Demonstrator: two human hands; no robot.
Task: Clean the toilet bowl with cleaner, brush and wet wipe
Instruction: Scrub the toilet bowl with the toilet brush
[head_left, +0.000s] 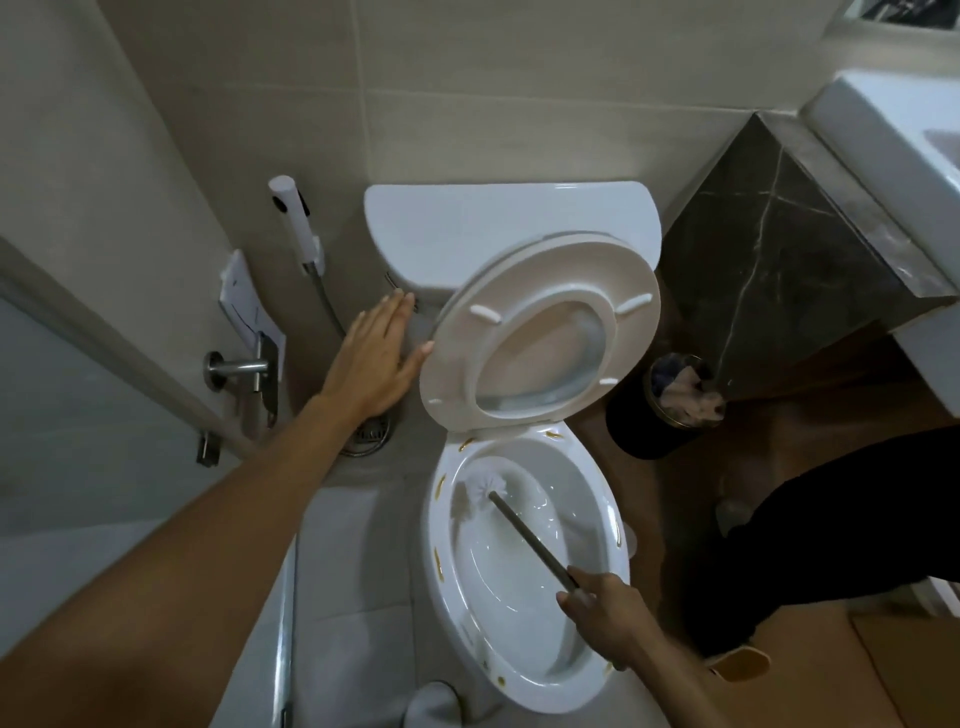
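The white toilet bowl (608, 561) stands in the middle, with yellowish spots of cleaner around its rim. Its seat (457, 364) and lid are raised and lean forward over the bowl. My left hand (376, 358) is held out flat, its thumb touching the seat's left edge. My right hand (605, 613) grips the dark handle of the toilet brush (524, 535). The brush's white bristle head (480, 491) presses against the inside of the bowl at its upper left. No wet wipe or cleaner bottle is in view.
The cistern (467, 223) is behind the seat. A bidet sprayer (293, 218) hangs on the wall at left, above a floor drain (371, 434). A door with a metal handle (239, 369) is at far left. A black waste bin (660, 410) and a dark marble vanity (769, 249) stand to the right.
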